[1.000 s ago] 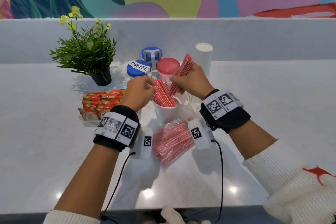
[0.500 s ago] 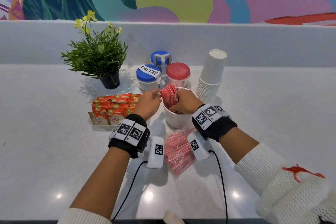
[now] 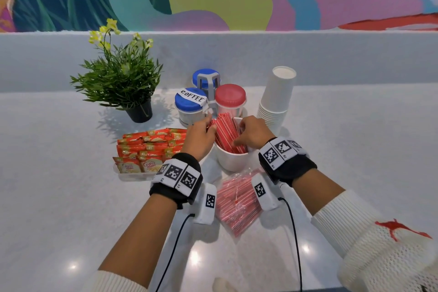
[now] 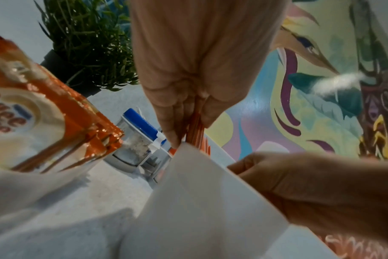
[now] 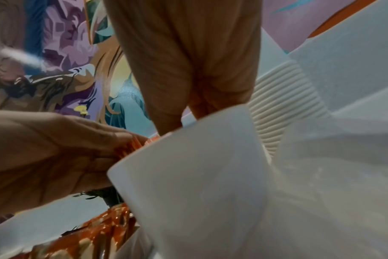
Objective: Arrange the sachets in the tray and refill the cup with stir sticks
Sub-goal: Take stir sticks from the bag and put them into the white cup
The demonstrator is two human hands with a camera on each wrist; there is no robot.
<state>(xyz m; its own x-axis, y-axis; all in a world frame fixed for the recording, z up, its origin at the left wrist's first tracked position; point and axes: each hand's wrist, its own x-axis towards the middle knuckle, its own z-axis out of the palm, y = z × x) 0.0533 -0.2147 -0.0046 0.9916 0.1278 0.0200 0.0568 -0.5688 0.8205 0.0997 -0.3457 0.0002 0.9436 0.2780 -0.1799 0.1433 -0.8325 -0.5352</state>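
Observation:
A white cup stands mid-counter with a bundle of red stir sticks leaning in it. My left hand pinches the sticks' left side between thumb and fingers, as the left wrist view shows on the stir sticks. My right hand curls round the sticks at the cup's right rim, its fingertips dipping inside the cup. Left of the cup, a clear tray holds rows of orange creamer sachets. A clear bag of more stir sticks lies in front of the cup.
Behind the cup stand a blue-lidded jar labelled COFFEE, a red-lidded jar and another blue-lidded jar. A stack of white paper cups stands to the right, a potted plant at the back left.
My right hand has brought its raised bundle of sticks down into the cup and now sits at the rim. My left hand stays on the sticks' left side.

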